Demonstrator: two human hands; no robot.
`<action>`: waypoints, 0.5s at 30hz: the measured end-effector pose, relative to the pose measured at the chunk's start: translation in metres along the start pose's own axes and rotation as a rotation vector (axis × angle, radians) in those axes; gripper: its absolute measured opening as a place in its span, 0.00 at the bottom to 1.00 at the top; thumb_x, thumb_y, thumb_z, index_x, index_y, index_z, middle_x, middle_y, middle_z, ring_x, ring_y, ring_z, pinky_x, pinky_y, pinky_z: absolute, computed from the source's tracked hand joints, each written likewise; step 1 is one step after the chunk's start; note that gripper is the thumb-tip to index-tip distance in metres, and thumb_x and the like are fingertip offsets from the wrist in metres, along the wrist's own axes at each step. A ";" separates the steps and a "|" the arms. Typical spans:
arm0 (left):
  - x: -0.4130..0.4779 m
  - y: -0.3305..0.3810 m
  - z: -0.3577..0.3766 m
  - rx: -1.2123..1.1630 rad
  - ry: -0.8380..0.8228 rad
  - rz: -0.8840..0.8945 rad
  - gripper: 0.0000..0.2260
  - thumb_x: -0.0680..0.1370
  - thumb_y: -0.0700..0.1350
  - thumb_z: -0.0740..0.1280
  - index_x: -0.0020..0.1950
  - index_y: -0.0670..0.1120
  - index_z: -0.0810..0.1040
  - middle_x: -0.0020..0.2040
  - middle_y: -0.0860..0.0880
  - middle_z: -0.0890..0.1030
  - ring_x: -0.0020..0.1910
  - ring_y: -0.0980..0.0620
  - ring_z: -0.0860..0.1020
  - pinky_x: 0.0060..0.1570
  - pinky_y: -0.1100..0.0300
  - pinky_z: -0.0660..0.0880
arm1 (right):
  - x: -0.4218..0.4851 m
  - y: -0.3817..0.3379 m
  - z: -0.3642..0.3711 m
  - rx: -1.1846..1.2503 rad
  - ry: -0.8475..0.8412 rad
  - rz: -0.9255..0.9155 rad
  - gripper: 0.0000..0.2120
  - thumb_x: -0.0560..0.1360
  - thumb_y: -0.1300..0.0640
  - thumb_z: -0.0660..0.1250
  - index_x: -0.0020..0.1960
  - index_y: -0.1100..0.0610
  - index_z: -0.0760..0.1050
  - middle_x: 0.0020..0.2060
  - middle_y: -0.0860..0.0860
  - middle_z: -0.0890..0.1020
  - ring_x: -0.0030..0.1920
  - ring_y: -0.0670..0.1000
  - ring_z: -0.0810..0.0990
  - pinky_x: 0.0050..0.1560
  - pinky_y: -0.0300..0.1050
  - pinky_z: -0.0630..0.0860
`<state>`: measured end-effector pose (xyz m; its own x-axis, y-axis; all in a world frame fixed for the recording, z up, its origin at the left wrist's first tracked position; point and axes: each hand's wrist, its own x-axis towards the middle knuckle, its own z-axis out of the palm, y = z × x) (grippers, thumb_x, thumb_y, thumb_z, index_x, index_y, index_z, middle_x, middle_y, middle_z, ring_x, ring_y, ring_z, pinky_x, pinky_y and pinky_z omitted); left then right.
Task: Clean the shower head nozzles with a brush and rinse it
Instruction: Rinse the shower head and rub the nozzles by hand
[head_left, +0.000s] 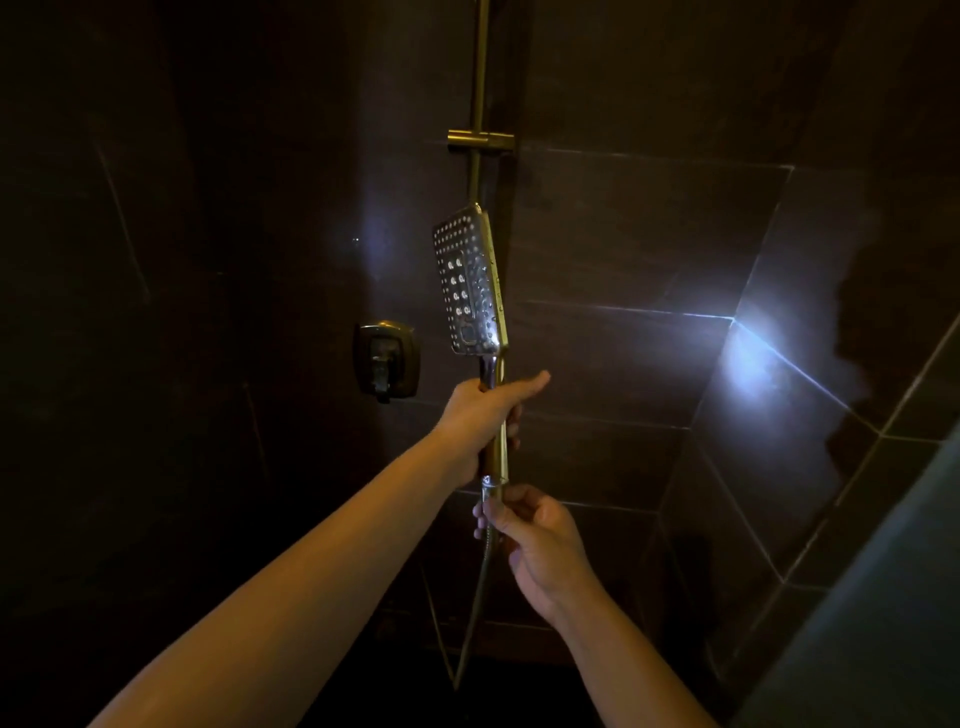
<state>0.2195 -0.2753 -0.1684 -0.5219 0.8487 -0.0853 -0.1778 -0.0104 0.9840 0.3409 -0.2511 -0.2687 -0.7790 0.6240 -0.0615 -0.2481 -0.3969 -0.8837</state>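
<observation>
1. Currently, the left hand (480, 415) is gripping the chrome handle (489, 365) of the handheld shower head (470, 280), fingers wrapping round it and the thumb lying out to the right.
2. The shower head is standing upright just in front of the brass slide rail (480, 78), below the rail's bracket (480, 141), with its rectangular nozzle face turning left and towards the camera.
3. The right hand (540, 540) is pinching the hose (475, 608) just beneath the connector nut (491, 483) at the bottom end of the handle.
4. The hose is hanging down from that pinch into the dark.
5. A square valve control (387, 358) is sitting on the dark tiled wall (623, 234), left of the shower head and apart from it.
6. A bright patch of light (748, 358) is glaring off the tiles towards the wall's right corner.
</observation>
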 end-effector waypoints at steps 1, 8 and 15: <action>0.002 -0.005 0.005 0.054 0.163 0.051 0.15 0.68 0.56 0.77 0.39 0.48 0.76 0.30 0.52 0.74 0.27 0.55 0.74 0.36 0.56 0.76 | 0.000 0.000 0.002 -0.006 0.027 0.005 0.08 0.64 0.61 0.78 0.43 0.57 0.85 0.42 0.57 0.85 0.43 0.53 0.83 0.48 0.50 0.77; 0.004 -0.026 0.014 -0.050 0.203 0.217 0.11 0.74 0.50 0.73 0.35 0.50 0.74 0.25 0.54 0.71 0.23 0.57 0.70 0.25 0.62 0.71 | 0.000 0.003 0.001 0.081 0.108 0.032 0.05 0.64 0.66 0.75 0.40 0.60 0.83 0.41 0.58 0.84 0.43 0.54 0.83 0.48 0.50 0.74; 0.007 0.001 -0.017 -0.203 -0.405 -0.130 0.20 0.70 0.63 0.72 0.35 0.46 0.77 0.29 0.50 0.73 0.29 0.52 0.72 0.37 0.55 0.74 | -0.002 0.000 0.005 0.185 -0.051 0.029 0.08 0.68 0.64 0.76 0.47 0.62 0.81 0.42 0.60 0.82 0.41 0.54 0.80 0.42 0.46 0.76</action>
<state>0.2018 -0.2787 -0.1705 -0.1244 0.9873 -0.0985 -0.4010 0.0408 0.9152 0.3394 -0.2561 -0.2663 -0.8147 0.5770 -0.0580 -0.3228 -0.5344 -0.7812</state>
